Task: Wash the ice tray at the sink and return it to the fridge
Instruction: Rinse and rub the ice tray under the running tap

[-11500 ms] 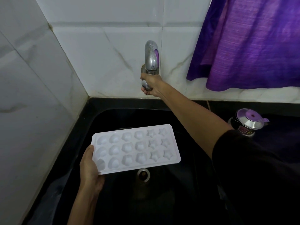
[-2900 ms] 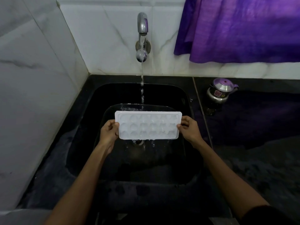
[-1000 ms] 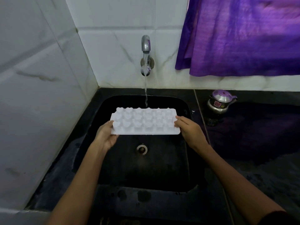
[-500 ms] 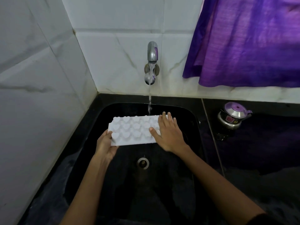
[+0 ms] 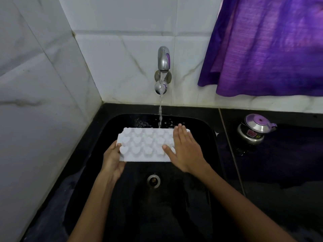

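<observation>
The white ice tray (image 5: 143,145) is held upside down over the black sink (image 5: 208,133), its moulded heart and star bumps facing up. My left hand (image 5: 112,158) grips the tray's left end from below and the side. My right hand (image 5: 185,151) lies flat on the tray's right part, fingers straight and together, thumb spread. Water runs from the steel tap (image 5: 163,62) and lands on the tray's far edge, just left of my right fingertips.
The sink's drain (image 5: 153,180) sits below the tray. A small steel kettle with a purple lid (image 5: 254,130) stands on the black counter to the right. A purple cloth (image 5: 271,46) hangs over the white tiled wall. Tiles close off the left side.
The tray was turned from cavities up to underside up. My right hand left the tray's right edge and now lies flat on its top. The tap keeps running.
</observation>
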`<state>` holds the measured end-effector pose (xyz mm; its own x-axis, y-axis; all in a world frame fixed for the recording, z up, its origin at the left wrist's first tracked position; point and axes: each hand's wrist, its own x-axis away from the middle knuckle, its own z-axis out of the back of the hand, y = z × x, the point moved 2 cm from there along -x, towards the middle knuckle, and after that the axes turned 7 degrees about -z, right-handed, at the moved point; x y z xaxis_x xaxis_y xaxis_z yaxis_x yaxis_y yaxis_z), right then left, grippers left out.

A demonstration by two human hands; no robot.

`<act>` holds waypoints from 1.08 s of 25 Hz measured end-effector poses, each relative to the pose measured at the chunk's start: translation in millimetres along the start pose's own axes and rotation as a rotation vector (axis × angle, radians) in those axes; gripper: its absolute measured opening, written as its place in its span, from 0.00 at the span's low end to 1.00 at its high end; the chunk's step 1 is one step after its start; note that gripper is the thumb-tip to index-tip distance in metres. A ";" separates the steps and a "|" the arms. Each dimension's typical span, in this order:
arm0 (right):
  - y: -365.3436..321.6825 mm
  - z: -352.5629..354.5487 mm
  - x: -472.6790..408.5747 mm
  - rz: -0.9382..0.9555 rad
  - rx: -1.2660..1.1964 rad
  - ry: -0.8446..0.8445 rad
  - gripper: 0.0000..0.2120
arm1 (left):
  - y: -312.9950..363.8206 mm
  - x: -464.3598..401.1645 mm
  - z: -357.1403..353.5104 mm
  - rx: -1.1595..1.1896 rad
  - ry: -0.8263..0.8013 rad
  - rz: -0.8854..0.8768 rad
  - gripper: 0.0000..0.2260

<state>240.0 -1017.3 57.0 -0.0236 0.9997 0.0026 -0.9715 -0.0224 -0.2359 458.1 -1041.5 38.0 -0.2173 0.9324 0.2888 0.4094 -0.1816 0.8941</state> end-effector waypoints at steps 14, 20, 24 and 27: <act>-13.2 -0.4 -13.6 -0.039 0.024 0.018 0.47 | -7.6 -10.4 -4.7 0.099 -0.020 0.016 0.15; -36.4 -7.2 -10.6 0.224 0.014 -0.042 0.43 | -7.7 -13.1 -9.2 0.140 0.054 0.017 0.15; -22.4 -12.0 8.9 0.185 0.036 0.007 0.44 | -6.3 -18.3 -0.7 0.120 0.063 0.027 0.16; -16.7 -5.3 -13.6 0.029 0.021 0.004 0.47 | -13.0 -11.4 -6.2 0.119 0.003 0.064 0.14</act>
<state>257.8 -1030.5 55.8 -0.0511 0.9987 -0.0080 -0.9753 -0.0516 -0.2149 449.8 -1051.7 25.2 -0.1903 0.9189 0.3454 0.5244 -0.2023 0.8271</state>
